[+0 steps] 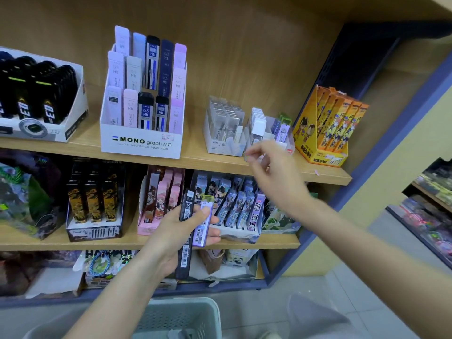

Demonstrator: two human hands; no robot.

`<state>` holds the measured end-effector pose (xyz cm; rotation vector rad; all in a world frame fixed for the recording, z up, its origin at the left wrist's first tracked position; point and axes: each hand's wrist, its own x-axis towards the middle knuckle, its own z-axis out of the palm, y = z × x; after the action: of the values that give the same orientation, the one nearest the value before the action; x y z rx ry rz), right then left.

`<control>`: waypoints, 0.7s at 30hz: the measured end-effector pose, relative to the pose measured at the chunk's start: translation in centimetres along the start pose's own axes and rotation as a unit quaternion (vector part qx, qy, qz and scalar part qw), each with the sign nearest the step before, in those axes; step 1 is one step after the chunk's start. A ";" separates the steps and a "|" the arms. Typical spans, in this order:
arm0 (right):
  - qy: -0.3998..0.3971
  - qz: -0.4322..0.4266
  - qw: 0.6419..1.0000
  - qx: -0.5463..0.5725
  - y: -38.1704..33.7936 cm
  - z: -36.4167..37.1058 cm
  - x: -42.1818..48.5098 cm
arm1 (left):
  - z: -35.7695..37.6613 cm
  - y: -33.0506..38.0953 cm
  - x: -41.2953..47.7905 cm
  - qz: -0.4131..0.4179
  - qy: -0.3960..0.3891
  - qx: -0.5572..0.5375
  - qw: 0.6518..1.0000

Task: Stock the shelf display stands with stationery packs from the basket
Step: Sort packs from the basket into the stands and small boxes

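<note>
Stationery packs (194,223), one black and one lilac, were clamped in the left hand (179,231) at the lower shelf. Right hand (274,172) hovered empty, fingers loosely spread, beside the clear display stand (266,137). White box (141,140) read "MONO graph MG". Basket (181,319) sat below.

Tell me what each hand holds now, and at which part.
The left hand holds two lead packs, a black pack and a purple pack, gripped around their middle. The right hand looks empty, fingers loosely pinched near the small display stand.

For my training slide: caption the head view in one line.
Left hand holds lead packs while right hand reaches toward the clear display stand.
</note>
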<state>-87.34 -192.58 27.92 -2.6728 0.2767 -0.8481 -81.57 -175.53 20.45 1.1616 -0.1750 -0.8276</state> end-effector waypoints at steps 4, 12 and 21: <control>-0.192 0.112 0.972 0.083 -1.2 3.3 -2.3 | 0.1 -0.4 0.1 -0.001 -0.021 0.038 0.999; -0.231 0.234 0.908 0.260 -1.7 2.5 -1.8 | 0.0 -0.8 0.5 -0.024 0.000 0.022 0.999; 0.127 0.165 0.948 0.241 1.6 -4.2 0.8 | -0.7 -0.7 1.6 -0.063 0.040 -0.004 0.997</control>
<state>-89.28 -195.37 31.01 -1.9970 0.4901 -0.9970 -80.48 -176.18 19.10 1.2041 -0.0331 -0.8896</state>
